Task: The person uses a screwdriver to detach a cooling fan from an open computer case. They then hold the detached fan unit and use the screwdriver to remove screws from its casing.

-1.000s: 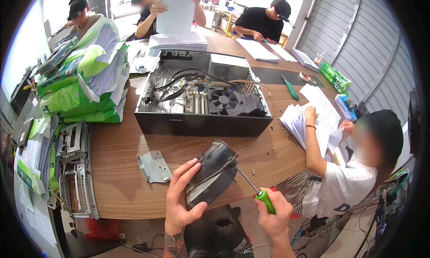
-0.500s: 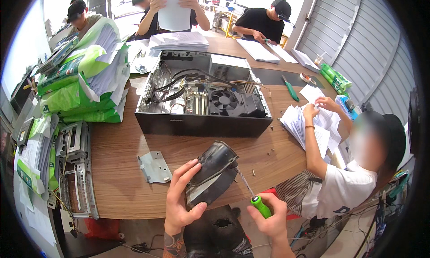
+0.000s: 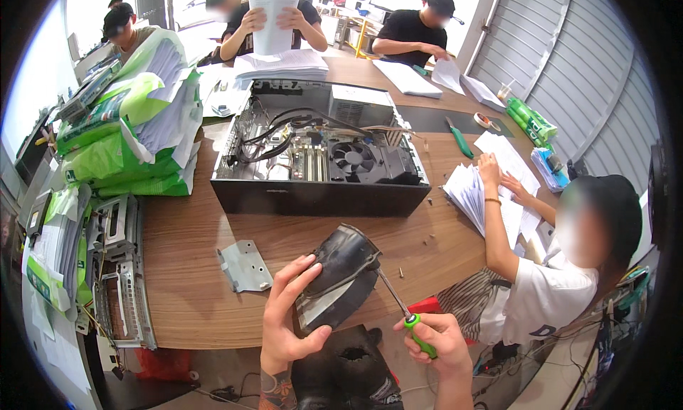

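My left hand (image 3: 286,321) grips a curved black plastic shroud (image 3: 338,271) by its left side, thumb below and fingers along the top, holding it over the table's near edge. In my right hand (image 3: 445,342) is a screwdriver (image 3: 395,294) with a green handle, fingers closed round it. Its shaft slants up to the left, and the tip meets the shroud's right edge; the exact contact point is hidden. Beyond the shroud stands an opened black desktop computer case (image 3: 320,198) with its fan and cables showing. A bent metal plate (image 3: 245,266) lies left of the shroud.
Loose screws (image 3: 400,273) lie right of the shroud. Stacked green paper packs (image 3: 131,172) and a metal chassis frame (image 3: 121,268) line the left. Green-handled pliers (image 3: 461,141) lie behind a co-worker (image 3: 541,282) handling papers at right. Other people sit across the table (image 3: 185,282).
My right hand has shifted slightly right and its fingers have changed position on the screwdriver handle. My left hand and the shroud stay nearly still. The co-worker at right has moved their hands on the papers.
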`<state>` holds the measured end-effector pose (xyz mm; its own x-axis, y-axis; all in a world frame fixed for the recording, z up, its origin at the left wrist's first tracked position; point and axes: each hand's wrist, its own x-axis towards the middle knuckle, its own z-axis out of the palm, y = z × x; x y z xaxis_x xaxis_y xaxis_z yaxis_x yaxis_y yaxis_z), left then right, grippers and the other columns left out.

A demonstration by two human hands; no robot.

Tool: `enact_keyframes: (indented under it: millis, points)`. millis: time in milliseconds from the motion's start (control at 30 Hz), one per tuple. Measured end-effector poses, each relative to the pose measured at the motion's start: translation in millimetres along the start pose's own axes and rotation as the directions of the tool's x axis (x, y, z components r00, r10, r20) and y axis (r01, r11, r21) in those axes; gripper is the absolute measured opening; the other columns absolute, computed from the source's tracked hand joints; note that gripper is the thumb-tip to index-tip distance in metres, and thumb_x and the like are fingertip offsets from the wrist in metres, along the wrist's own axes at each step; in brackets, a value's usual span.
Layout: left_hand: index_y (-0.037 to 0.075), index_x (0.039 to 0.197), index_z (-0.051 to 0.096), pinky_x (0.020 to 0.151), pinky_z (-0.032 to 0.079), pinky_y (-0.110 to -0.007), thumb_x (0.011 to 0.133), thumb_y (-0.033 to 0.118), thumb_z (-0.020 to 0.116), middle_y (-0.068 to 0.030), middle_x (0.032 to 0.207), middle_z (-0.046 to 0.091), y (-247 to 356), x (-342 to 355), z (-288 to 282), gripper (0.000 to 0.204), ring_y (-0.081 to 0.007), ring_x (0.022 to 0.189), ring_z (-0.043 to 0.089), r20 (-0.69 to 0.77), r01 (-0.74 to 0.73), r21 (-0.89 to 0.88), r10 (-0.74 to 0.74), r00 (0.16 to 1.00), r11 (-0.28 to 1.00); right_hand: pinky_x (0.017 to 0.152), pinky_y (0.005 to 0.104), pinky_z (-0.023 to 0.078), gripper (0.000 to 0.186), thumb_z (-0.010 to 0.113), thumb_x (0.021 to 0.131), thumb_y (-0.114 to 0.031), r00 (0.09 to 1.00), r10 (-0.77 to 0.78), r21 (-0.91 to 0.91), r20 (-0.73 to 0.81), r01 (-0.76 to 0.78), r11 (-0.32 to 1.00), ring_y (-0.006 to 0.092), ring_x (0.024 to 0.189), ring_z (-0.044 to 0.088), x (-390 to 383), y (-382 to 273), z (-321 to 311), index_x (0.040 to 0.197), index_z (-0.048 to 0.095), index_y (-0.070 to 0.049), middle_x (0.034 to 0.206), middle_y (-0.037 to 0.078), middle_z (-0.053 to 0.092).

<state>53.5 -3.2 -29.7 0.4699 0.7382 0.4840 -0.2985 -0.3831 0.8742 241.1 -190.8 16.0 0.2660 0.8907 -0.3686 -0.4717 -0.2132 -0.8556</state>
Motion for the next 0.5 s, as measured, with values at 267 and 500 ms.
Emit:
enact_keyframes:
  millis: [267, 500]
  points:
    - [-0.004, 0.129, 0.057, 0.110, 0.033, -0.045, 0.064, 0.035, 0.071, -0.0205, 0.136, 0.049, 5, 1, 5, 0.078, -0.0346, 0.130, 0.045, -0.042, 0.055, -0.050, -0.058, 0.997, 0.997, 0.054, 0.0246, 0.046, 0.025, 0.074, 0.082, -0.007, 0.660, -0.751, -0.841, -0.001, 0.406, 0.358, 0.0109, 0.061, 0.061, 18, 15, 15, 0.105, 0.067, 0.002, 0.069, 0.007, 0.063]
    - [-0.004, 0.129, 0.058, 0.110, 0.033, -0.045, 0.065, 0.036, 0.071, -0.0207, 0.136, 0.050, 1, 1, 0, 0.077, -0.0345, 0.130, 0.045, -0.012, 0.037, -0.056, -0.038, 0.999, 0.998, 0.051, 0.0256, 0.045, 0.025, 0.074, 0.083, -0.009, 0.688, -0.722, -0.822, 0.071, 0.451, 0.349, 0.0119, 0.056, 0.057, 14, 15, 12, 0.103, 0.068, 0.004, 0.064, 0.007, 0.059]
